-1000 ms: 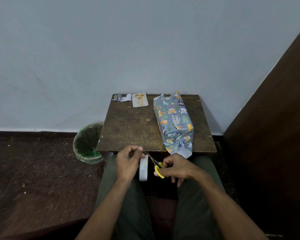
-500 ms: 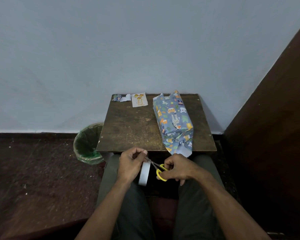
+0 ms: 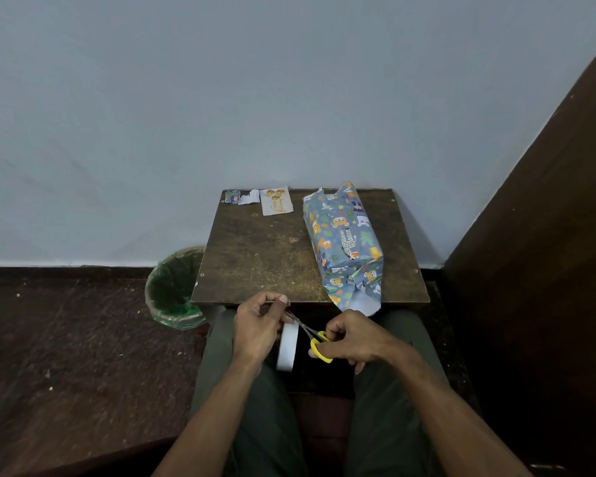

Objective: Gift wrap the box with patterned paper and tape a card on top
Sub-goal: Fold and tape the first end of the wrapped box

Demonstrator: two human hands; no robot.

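The left hand (image 3: 255, 330) pinches the tape end, the tape roll (image 3: 287, 346) hanging beside it. The right hand (image 3: 356, 340) grips the scissors (image 3: 312, 337), blades at the tape. The wrapped box (image 3: 344, 242) lies on the table (image 3: 262, 256), right side; the card (image 3: 276, 200) sits at the far edge.

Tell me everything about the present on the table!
The wrapped box is long, covered in blue paper printed with cartoon animals and green leaves. It lies on the right side of the wooden table, running from the back edge to the front. Both ends are unfinished: loose paper sticks up at the far end, and a flap hangs over the near table edge. No hand touches it.
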